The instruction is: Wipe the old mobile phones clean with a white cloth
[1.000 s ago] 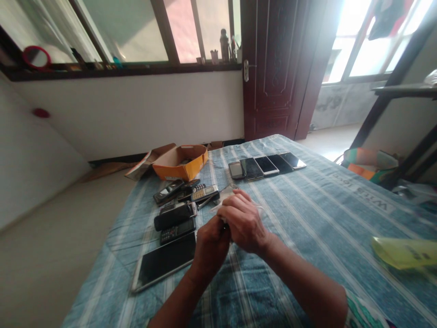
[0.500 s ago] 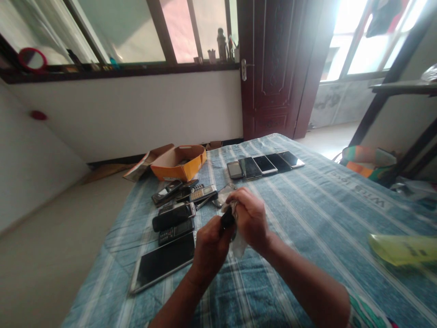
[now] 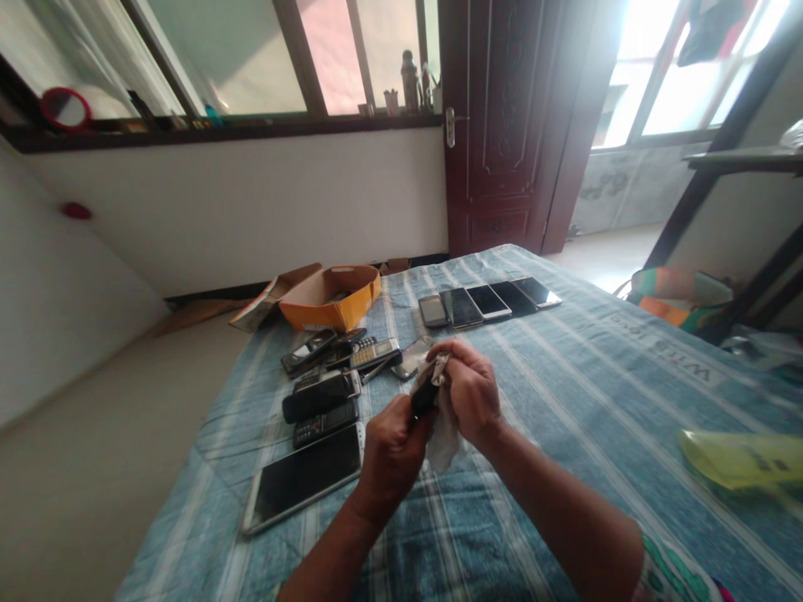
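Fingers wrapped round its near end, my left hand (image 3: pixel 394 447) grips a small black mobile phone (image 3: pixel 425 399), much of which is hidden by my hands. My right hand (image 3: pixel 475 391) is closed on a thin white cloth (image 3: pixel 444 445), pressed to the phone's far end, and part of the cloth hangs below. Left of my hands lie a large white-framed tablet (image 3: pixel 304 481), a black keypad phone (image 3: pixel 324 424) and a dark rounded case or phone (image 3: pixel 317 404). Just beyond is a silver keypad phone (image 3: pixel 375 353) among several others.
A yellow-orange open box (image 3: pixel 332 313) stands at the far left of the bed or table, covered with blue striped cloth (image 3: pixel 565 435). Several phones lie in a row beyond my hands, including a white-edged one (image 3: pixel 489 303). Yellow plastic packaging (image 3: pixel 733 460) lies at the right.
My right hand has shifted slightly up and right along the phone with the cloth, and more of the cloth hangs down. My left hand keeps its grip.
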Demonstrator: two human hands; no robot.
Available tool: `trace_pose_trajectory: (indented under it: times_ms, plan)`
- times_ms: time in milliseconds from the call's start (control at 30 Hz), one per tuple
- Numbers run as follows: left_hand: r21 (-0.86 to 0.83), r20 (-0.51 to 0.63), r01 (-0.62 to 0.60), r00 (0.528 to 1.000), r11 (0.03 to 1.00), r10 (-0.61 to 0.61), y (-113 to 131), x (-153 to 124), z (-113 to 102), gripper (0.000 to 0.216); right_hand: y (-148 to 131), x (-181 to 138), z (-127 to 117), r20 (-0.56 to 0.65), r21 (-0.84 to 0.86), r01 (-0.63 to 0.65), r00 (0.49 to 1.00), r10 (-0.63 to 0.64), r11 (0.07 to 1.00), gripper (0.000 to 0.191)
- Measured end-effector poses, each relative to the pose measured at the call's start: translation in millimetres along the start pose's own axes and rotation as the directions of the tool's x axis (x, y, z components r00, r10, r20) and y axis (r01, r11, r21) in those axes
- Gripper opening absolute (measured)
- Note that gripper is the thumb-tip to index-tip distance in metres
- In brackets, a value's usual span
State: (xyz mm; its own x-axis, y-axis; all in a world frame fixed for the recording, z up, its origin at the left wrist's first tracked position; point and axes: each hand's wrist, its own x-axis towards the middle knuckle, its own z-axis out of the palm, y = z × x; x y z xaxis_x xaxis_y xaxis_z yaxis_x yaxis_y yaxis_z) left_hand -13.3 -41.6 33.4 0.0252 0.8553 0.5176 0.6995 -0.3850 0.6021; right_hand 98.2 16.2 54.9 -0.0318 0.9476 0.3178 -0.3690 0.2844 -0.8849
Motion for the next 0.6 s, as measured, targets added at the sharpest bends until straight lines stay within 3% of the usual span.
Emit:
trace_pose_trajectory:
  times_ms: [67, 133, 200, 267, 333, 367, 467, 600]
  plan:
    - [-0.009, 0.001, -0.004, 1.000, 1.000, 0.004, -2.6, -0.2, 0.6, 0.017, -2.1, -2.7, 1.8, -0.011, 0.008, 0.003, 1.000, -0.003, 1.000, 0.017]
    - [-0.011, -0.010, -0.015, 1.000, 1.000, 0.015, -4.9, -0.6, 1.6, 0.017, -6.1, -7.8, 3.1, 0.041, -0.125, 0.173, 0.985, -0.169, 0.977, 0.018]
    - [-0.011, -0.039, -0.042, 0.998, 0.999, 0.041, -6.6, -1.4, 2.6, 0.018, -10.3, -13.3, 3.7, 0.203, -0.331, 0.427, 0.903, -0.379, 0.841, 0.019]
    - [-0.016, -0.077, -0.086, 0.993, 0.996, 0.085, -7.0, -1.9, 3.4, 0.019, -13.1, -17.2, 3.6, 0.404, -0.466, 0.639, 0.769, -0.496, 0.612, 0.021]
    - [-0.019, -0.093, -0.123, 0.988, 0.992, 0.120, -6.1, -1.8, 3.5, 0.018, -13.5, -18.5, 2.6, 0.519, -0.509, 0.735, 0.677, -0.522, 0.448, 0.024]
    - [-0.013, -0.093, -0.128, 0.988, 0.992, 0.126, -5.0, -1.4, 3.4, 0.018, -13.1, -18.2, 1.8, 0.534, -0.513, 0.747, 0.663, -0.525, 0.422, 0.025]
    - [0.020, -0.076, -0.092, 0.993, 0.996, 0.093, -0.9, 0.1, 2.8, 0.019, -11.0, -14.9, -1.4, 0.478, -0.506, 0.696, 0.718, -0.506, 0.509, 0.025]
    - [0.025, -0.008, -0.015, 1.000, 1.000, 0.016, 2.1, 0.4, 2.5, 0.021, -5.1, -7.4, -4.8, 0.275, -0.402, 0.454, 0.888, -0.368, 0.795, 0.020]
